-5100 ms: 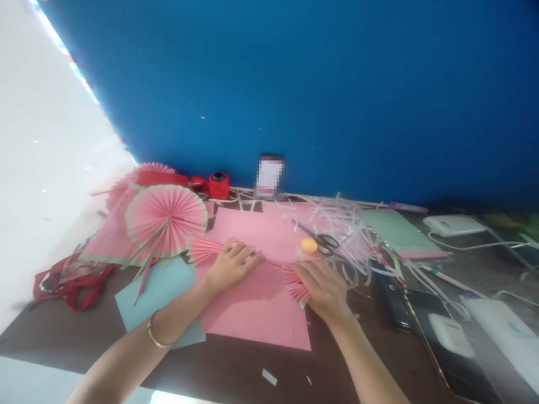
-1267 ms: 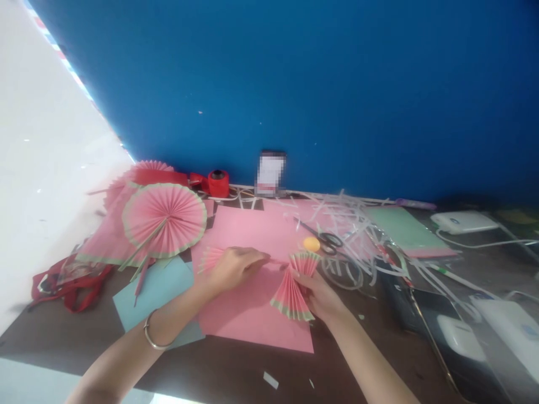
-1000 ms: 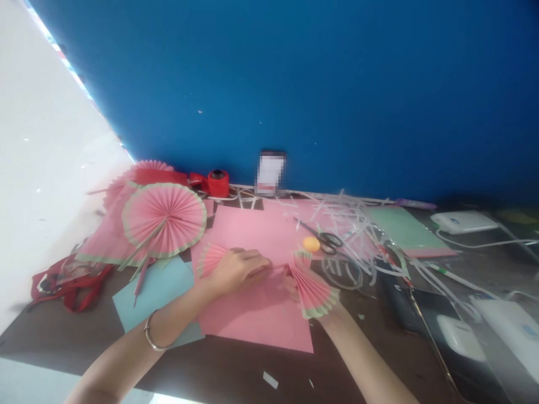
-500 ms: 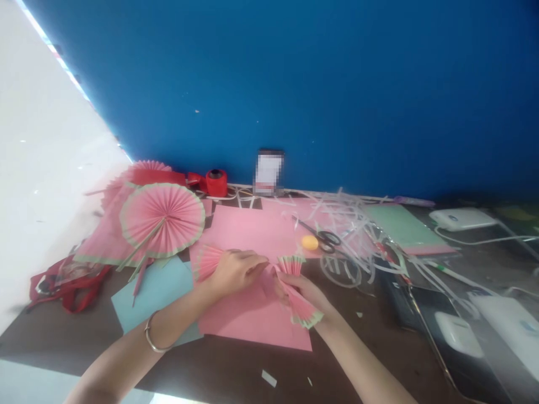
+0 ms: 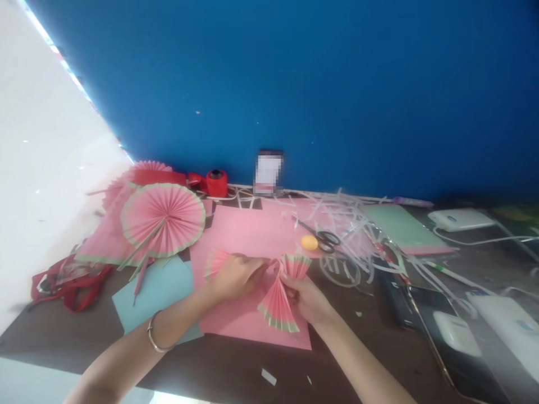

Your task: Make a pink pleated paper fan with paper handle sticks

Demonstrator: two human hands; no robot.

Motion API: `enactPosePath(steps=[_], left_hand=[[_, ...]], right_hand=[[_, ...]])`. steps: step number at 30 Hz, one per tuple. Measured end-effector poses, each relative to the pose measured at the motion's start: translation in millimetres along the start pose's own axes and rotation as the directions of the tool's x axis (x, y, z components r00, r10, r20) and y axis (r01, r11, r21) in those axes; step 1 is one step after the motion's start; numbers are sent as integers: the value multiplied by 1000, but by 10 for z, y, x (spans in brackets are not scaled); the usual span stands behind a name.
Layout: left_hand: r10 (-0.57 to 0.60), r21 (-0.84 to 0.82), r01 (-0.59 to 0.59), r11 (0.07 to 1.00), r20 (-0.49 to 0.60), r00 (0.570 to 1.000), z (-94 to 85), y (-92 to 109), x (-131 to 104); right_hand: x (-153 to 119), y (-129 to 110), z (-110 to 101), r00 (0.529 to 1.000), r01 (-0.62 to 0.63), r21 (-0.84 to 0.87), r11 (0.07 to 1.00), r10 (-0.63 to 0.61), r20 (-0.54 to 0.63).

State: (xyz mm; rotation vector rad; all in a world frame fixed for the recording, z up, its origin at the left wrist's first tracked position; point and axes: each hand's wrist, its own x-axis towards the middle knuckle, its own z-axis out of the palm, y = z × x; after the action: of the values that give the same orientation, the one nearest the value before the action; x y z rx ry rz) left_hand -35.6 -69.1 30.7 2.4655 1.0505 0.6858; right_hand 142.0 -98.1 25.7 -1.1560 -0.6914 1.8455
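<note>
My right hand point(image 5: 304, 294) pinches a pleated pink paper fan point(image 5: 280, 306) at its narrow waist. One green-edged side spreads down toward me, and a shorter side fans out above the fingers. Close by on the left, my left hand point(image 5: 240, 276) has its fingers bent and pressed together on another pleated pink paper fan point(image 5: 217, 261), whose green-edged end shows behind the knuckles. The left fingertips come near the right fan's waist; whether they touch it is unclear. Both hands are over flat pink paper sheets point(image 5: 252, 227) on the dark table point(image 5: 227, 365).
A round pink fan point(image 5: 164, 216) lies at the left, beside blue paper point(image 5: 147, 292) and a red strap point(image 5: 80, 286). Scissors point(image 5: 326, 240), a yellow egg-shaped object point(image 5: 309, 242) and tangled white paper strips point(image 5: 353, 230) are behind. Phones point(image 5: 438, 314) lie at the right.
The lower side of the fan in my right hand has swung left, toward my left hand. My left hand and its fan have shifted slightly right.
</note>
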Motion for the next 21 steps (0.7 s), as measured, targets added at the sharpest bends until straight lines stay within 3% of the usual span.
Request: enactPosePath(steps=[6,12,15,18,21], left_hand=[[26,82,-28,996,32,999,85,-20,-19],[-194,-38,201,979,149,970,-26,82,21],[-221,-99,252,963,255,941,-168,186,53],[-264,-51,291,955,295,918,-242,271,67],[-309,-6,326,945,302,902,-214,268,62]], right_hand=[[17,18,19,997,54,-58,997,-58,-59],[27,23,62,972,195,-139,971,-210,-102],[34,24,81,951,237,-172,956,-264,-159],[27,20,105,942,238,-178,955,-271,-196],[2,-5,123,931,266,-290,919,-323,-170]])
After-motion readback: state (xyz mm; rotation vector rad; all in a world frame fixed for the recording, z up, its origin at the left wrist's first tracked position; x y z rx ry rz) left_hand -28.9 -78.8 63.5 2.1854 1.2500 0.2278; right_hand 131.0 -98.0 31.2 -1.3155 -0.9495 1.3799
